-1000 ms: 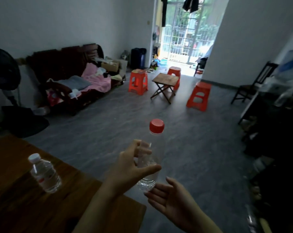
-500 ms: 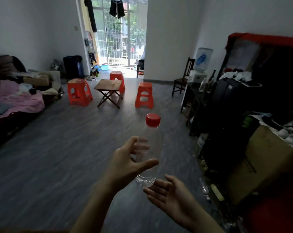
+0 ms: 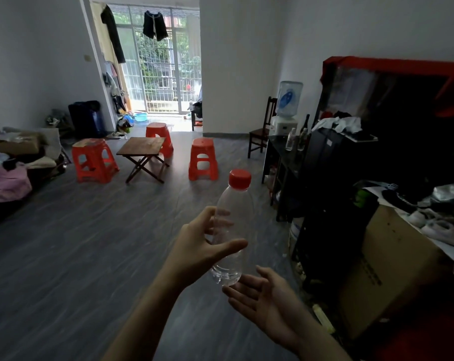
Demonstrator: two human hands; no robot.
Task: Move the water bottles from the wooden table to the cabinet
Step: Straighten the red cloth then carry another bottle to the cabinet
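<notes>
My left hand grips the water bottle around its middle, thumb across the near side and fingers showing through the clear plastic. The bottle stands nearly upright in the air above the floor, its red cap at the top. I can read no label or brand on it. My right hand lies released just below and right of the bottle's base, palm up, fingers straight; whether the fingertips touch the base I cannot tell.

Ahead and right of the left hand stands a dark cabinet, with a water dispenser on its far end whose blue label is too blurred to read, and small bottles beside that. Right of my right hand sits a cardboard box with dark print down its side, illegible from here.

Left of and beyond both hands the grey floor runs open. Farther ahead of the left hand are three orange stools around a small folding surface. The cabinet's near edge stands close on the right.
</notes>
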